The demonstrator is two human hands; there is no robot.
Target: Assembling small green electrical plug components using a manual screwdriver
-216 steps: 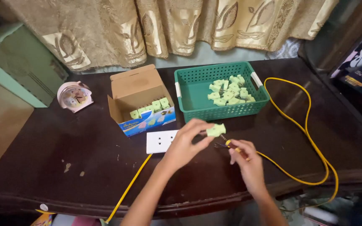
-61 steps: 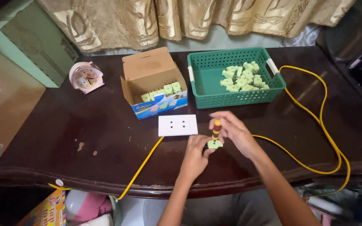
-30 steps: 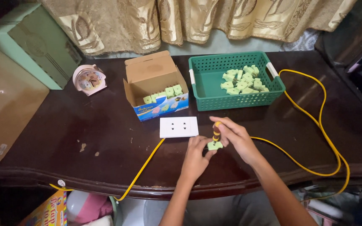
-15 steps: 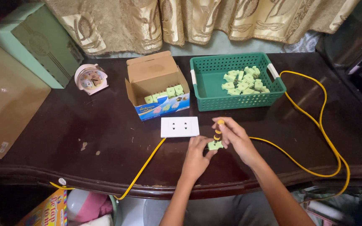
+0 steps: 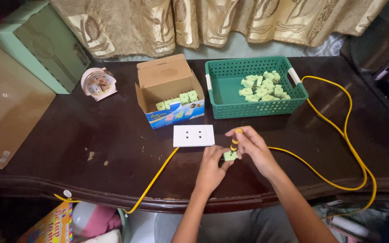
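My left hand (image 5: pixel 211 165) pins a small pale green plug piece (image 5: pixel 229 156) to the dark wooden table (image 5: pixel 68 148). My right hand (image 5: pixel 254 147) grips a yellow and black screwdriver (image 5: pixel 235 141), held upright with its tip down in the green piece. Just beyond my hands lies a white socket plate (image 5: pixel 193 135) with a yellow cable (image 5: pixel 158 173) running off the table's near edge. Further back stand an open cardboard box (image 5: pixel 167 92) holding a few green pieces and a green plastic basket (image 5: pixel 223 96) with several more.
A long yellow cable (image 5: pixel 352 135) loops across the right side of the table. A small pink alarm clock (image 5: pixel 97 83) stands at the back left. Pale green and brown boxes (image 5: pixel 32 49) lean at the left. Curtains (image 5: pixel 203 20) hang behind the table.
Seven seconds ago both hands held a green piece in the air; since then it has come down onto the table. Over the last second the hands and screwdriver have hardly moved.
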